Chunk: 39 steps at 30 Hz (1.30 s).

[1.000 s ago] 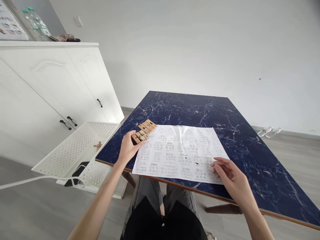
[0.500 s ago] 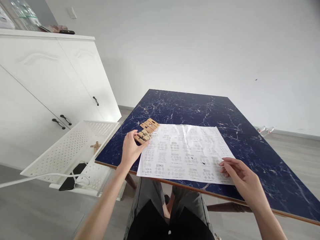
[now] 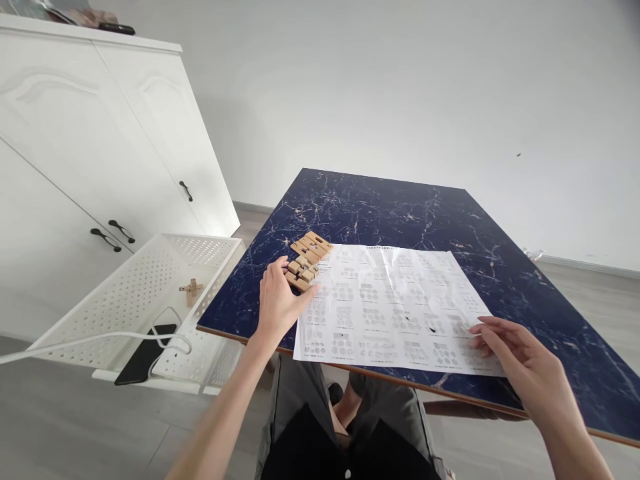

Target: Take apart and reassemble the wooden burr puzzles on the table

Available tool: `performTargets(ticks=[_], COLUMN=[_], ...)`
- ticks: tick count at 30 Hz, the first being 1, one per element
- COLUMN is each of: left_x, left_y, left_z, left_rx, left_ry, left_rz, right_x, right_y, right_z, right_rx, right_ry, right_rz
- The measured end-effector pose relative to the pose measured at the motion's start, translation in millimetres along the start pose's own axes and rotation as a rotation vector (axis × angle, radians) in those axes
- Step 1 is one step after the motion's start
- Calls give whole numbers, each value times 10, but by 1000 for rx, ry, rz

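My left hand (image 3: 283, 293) is closed around a small cluster of wooden puzzle pieces (image 3: 301, 273), fingers on the far left side and thumb at the near right. Just behind them, flat slotted wooden plates (image 3: 313, 247) lie side by side at the upper left corner of a large printed sheet (image 3: 370, 320). Rows of small grey diagrams cover this creased paper. My right hand (image 3: 523, 357) rests at the sheet's right edge, its index finger extended over the paper and the other fingers loosely curled. I see nothing held in it.
The sheet lies on a dark blue marbled table (image 3: 380, 207). To the left, a white perforated drawer (image 3: 120, 300) contains a wooden cross-shaped piece (image 3: 191, 288), a black flat object (image 3: 145, 357) and a white cable (image 3: 100, 340). Behind the drawer stands a white cabinet (image 3: 135, 133).
The view has shifted, so the table, sheet and both hands appear farther right. My left hand keeps its grip on the puzzle pieces; my right hand stays at the sheet's edge.
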<state>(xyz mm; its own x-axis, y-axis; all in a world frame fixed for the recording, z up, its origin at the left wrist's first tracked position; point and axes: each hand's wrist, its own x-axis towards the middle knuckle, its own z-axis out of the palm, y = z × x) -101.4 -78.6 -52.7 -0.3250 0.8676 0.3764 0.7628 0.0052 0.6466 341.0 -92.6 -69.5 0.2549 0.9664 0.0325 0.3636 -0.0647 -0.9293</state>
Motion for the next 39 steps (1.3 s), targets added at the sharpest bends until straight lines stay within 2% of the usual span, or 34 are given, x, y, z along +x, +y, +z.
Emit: performTargets(ticks=[8,15,23,39], left_x=[-61,-56,-34,-33], left_y=[-7,4,-5,-22], left_z=[-4,-37,-25,-31], left_rx=[-27,-71,-99,-92], left_ry=[-4,-25,-13,-19], left_rz=[76,110,104,98], right_x=[-49,-71,-58,-46], right_y=[-137,-195,-155,-69], right_z=[56,154,155,114], right_rx=[60,83,128,54], right_ry=[137,276,261,215], right_rz=[57,42,23,15])
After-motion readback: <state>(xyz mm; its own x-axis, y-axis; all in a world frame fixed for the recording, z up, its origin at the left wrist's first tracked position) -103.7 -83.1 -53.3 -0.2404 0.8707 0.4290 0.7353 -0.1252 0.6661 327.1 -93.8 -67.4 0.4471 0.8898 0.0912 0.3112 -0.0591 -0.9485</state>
